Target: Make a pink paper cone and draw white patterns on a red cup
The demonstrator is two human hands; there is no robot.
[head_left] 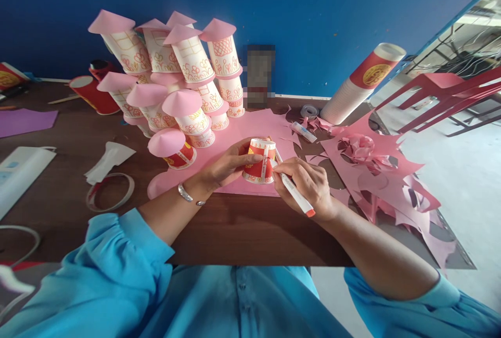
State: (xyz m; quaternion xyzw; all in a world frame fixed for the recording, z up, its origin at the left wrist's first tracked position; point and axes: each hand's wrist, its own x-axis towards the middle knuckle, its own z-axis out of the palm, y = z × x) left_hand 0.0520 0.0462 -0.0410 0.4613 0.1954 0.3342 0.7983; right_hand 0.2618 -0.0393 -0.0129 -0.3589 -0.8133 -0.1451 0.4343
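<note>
My left hand point(230, 163) grips a red and white paper cup point(256, 163) from its left side, thumb across the front. The cup is held over pink paper point(270, 125), and small drawn marks show along its rim and base. In my right hand point(305, 184) is a white marker point(296, 194) with an orange-red end pointing down toward me; its other end meets the cup's right side. Part of a second thin white object shows behind the cup, too hidden to name. Left of my hands stands a red cup with a pink paper cone point(167, 142) on top.
Stacked decorated paper cups point(193, 61) with pink cone roofs stand at the back left. A long stack of paper cups point(354, 90) leans at the right, near pink paper scraps point(376, 171) and a glue tube point(303, 132). A tape ring point(111, 192) lies at left.
</note>
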